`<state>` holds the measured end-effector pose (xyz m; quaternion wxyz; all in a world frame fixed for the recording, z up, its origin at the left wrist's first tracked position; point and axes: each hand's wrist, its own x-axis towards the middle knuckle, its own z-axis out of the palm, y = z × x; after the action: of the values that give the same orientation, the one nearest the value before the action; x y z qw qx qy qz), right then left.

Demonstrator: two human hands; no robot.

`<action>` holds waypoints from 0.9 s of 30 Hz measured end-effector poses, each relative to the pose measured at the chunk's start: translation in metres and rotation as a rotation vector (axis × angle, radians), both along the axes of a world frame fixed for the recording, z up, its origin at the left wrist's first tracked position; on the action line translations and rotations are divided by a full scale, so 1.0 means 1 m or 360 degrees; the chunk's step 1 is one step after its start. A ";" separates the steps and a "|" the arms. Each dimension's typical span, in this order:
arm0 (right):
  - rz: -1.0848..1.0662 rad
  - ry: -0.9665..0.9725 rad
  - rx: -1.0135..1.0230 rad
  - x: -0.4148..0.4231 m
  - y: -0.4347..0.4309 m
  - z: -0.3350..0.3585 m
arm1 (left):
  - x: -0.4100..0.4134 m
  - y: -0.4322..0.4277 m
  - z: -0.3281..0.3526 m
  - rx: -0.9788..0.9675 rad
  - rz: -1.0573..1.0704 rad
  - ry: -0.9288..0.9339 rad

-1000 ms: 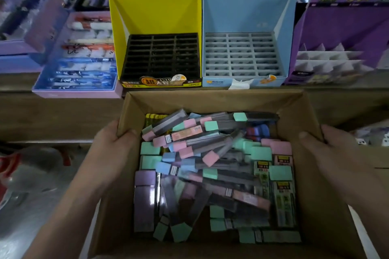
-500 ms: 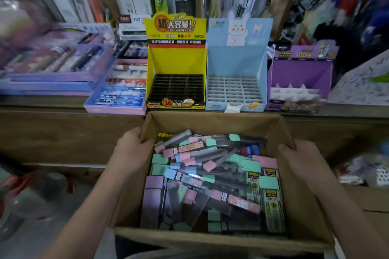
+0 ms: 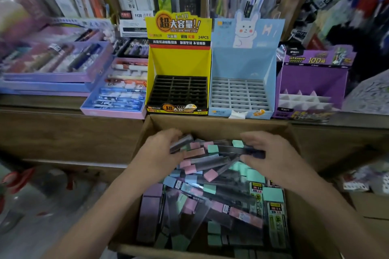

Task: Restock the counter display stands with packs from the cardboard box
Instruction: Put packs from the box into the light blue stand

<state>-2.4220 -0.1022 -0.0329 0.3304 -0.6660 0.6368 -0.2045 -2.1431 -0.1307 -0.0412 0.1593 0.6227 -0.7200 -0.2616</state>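
The open cardboard box (image 3: 214,127) sits below the counter edge, filled with a loose pile of slim lead packs (image 3: 212,190) with pink, mint, blue and purple caps. Both of my hands are inside it at the far end. My left hand (image 3: 157,151) grips a grey pack (image 3: 182,142) between fingers and thumb. Across from it, my right hand (image 3: 269,155) holds a long dark pack (image 3: 233,149) that has a mint cap. On the counter stand a yellow display stand (image 3: 179,63) with a black grid, a blue rabbit stand (image 3: 242,63) with a grey grid, and a purple stand (image 3: 311,78); all their slots are vacant.
Trays of pens (image 3: 117,90) and flat purple boxes (image 3: 52,63) fill the counter to the left. Shelves of stationery rise behind the stands. The wooden counter front (image 3: 69,132) runs left of the box. Red objects (image 3: 14,176) lie on the floor at lower left.
Both hands left the box's side walls and moved inward onto packs at the far end of the pile. The camera view tilted up and pulled back, showing more shelves.
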 end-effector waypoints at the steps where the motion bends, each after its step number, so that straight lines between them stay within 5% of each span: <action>1: 0.0139 0.0046 0.0053 0.006 -0.007 -0.002 | -0.006 -0.005 -0.002 0.0110 -0.0059 -0.0065; 9: 0.0618 0.0379 0.0300 0.023 -0.036 -0.027 | -0.016 -0.019 -0.025 0.0600 -0.0184 -0.0053; 14: 0.0597 0.0324 0.0185 0.030 -0.038 -0.038 | -0.012 -0.017 -0.035 0.0459 -0.0091 -0.0153; 27: 0.0643 0.0247 0.0251 0.033 -0.039 -0.047 | -0.008 -0.020 -0.039 0.0577 -0.0210 0.0190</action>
<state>-2.3891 -0.1408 -0.0796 0.3658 -0.7657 0.5280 -0.0319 -2.1515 -0.1503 -0.0802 0.0695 0.5761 -0.6896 -0.4333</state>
